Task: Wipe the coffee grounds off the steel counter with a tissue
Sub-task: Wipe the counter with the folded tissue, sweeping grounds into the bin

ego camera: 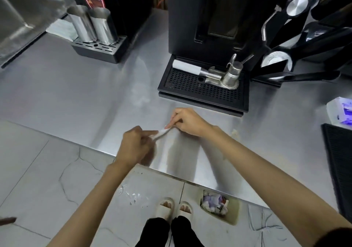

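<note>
Left hand (pixel 134 145) and right hand (pixel 187 122) each pinch one end of a twisted tissue (pixel 162 133) above the steel counter (pixel 76 98); drip tray (pixel 202 92) at 1 o'clock.

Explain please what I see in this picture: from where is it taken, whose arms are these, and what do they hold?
The one picture comes from a camera worn on a person's head, looking down, so the arms are that person's own. The left hand and right hand together pinch a small white tissue stretched between them, above the steel counter. Behind stands a black coffee machine with a drip tray, on which a metal tool lies. At left, two steel jugs stand. On the floor below are the person's slippers and a small waste bin.
</note>
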### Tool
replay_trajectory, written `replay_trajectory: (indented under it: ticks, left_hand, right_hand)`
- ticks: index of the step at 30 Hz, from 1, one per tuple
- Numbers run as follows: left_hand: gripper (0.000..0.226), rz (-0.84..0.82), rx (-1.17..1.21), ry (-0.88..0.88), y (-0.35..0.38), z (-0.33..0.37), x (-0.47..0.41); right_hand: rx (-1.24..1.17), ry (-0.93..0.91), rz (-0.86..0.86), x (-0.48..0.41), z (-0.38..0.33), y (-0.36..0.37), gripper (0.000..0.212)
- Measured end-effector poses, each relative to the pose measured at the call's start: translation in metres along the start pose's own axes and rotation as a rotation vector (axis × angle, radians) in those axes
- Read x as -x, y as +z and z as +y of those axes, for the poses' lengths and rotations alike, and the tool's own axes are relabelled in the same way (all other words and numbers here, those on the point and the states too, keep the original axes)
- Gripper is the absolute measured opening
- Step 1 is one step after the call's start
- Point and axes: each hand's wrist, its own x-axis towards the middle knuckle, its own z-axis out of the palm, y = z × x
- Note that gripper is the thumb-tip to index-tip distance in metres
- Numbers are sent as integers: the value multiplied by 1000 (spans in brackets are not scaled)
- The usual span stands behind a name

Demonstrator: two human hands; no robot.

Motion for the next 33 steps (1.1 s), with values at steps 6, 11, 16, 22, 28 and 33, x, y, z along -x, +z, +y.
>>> replay_trajectory:
  ticks: [6, 11, 16, 22, 28, 33]
  left_hand:
    - [31, 45, -25, -148, -14, -48, 22]
    - [32, 77, 99, -191, -2, -42, 37]
    - [30, 78, 168, -237, 28, -3, 51]
    - [30, 123, 213, -304, 72, 61, 71]
    - [31, 160, 277, -317, 112, 111, 82]
    - [33, 128, 269, -282, 135, 147, 75]
  right_hand:
    - [2, -72, -77, -40, -46, 42, 33]
    - [62, -110, -132, -32, -45, 36, 33]
    - [61, -109, -160, -3, -20, 19, 37]
    - [107, -171, -232, 32, 13, -8, 33]
    - [172, -209, -291, 59, 45, -34, 37]
    - [180, -161, -277, 85, 78, -60, 36]
